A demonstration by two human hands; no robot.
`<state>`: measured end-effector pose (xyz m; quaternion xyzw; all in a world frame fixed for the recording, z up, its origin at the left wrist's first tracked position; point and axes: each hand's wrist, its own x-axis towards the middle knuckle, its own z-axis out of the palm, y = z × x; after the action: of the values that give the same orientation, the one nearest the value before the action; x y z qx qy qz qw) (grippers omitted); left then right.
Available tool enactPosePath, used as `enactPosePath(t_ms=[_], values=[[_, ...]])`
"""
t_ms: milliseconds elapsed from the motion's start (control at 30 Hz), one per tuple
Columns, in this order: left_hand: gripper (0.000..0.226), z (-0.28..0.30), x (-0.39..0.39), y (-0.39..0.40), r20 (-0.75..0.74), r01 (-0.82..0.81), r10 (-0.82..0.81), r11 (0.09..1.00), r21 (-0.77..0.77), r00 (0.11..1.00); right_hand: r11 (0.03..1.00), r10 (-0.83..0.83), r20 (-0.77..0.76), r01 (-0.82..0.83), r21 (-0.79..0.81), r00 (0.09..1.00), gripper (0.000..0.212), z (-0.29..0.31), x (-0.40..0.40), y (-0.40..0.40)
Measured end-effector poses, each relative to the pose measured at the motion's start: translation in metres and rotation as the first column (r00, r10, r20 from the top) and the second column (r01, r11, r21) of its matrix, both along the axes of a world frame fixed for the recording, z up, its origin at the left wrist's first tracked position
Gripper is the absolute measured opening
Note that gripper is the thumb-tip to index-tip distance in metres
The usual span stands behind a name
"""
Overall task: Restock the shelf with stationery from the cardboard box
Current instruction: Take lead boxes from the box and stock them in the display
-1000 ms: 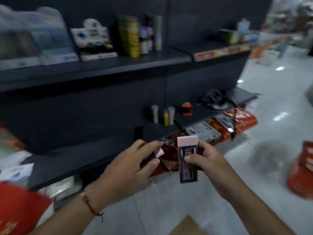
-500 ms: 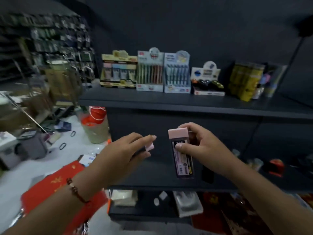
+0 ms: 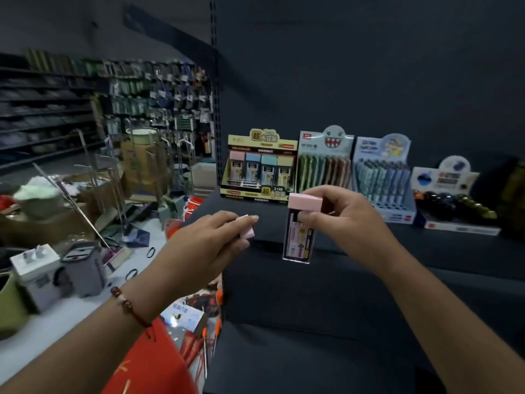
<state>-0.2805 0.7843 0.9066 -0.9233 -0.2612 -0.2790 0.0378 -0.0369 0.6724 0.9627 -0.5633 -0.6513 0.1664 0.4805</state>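
A pink-capped clear lead case (image 3: 299, 234) is held upright by the right hand (image 3: 345, 223) above the dark shelf (image 3: 369, 251). A small pink piece (image 3: 246, 227) is pinched by the left hand (image 3: 210, 245). A yellow display box (image 3: 260, 166) of similar cases and two pen display boxes (image 3: 325, 160) are seen on the shelf behind.

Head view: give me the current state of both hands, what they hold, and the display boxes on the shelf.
Left hand: pinches a small pink piece.
Right hand: grips the pink-capped case, upright, above the shelf.
Yellow display box: upright on the shelf, four cases showing in front.
Two pen display boxes: upright, filled.
Blue display box: on the shelf, dark round items inside.
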Motion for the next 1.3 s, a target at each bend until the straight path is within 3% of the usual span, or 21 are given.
enactPosePath(t_ms=[400,667,833,1000,1167,1300], values=[[0.046,-0.002,0.072,0.133,-0.04,-0.134,0.135,0.991,0.019,0.99,0.998,0.058,-0.081,-0.055,0.042,0.995,0.024,0.025,0.07,0.158],[0.054,-0.003,0.084,0.187,-0.148,-0.202,0.199,0.979,-0.011,0.969,0.995,0.087,-0.092,-0.081,0.065,0.992,0.029,0.035,0.062,0.241],[0.055,-0.022,0.074,0.2,-0.15,-0.178,0.167,0.982,-0.065,0.974,0.988,0.009,-0.152,0.014,0.152,0.988,0.029,0.03,0.041,0.291],[0.048,-0.033,0.073,0.207,-0.137,-0.145,0.131,0.984,-0.101,0.982,0.977,-0.092,0.03,0.085,0.194,0.995,0.015,0.016,0.019,0.33],[0.046,-0.034,0.071,0.211,-0.104,-0.127,0.115,0.985,-0.114,0.988,0.981,-0.147,0.232,0.113,0.156,0.962,0.018,-0.005,0.003,0.358],[0.044,-0.035,0.07,0.213,-0.074,-0.108,0.099,0.985,-0.132,0.992,0.978,-0.18,0.283,0.14,0.156,0.942,0.022,-0.004,-0.002,0.365]])
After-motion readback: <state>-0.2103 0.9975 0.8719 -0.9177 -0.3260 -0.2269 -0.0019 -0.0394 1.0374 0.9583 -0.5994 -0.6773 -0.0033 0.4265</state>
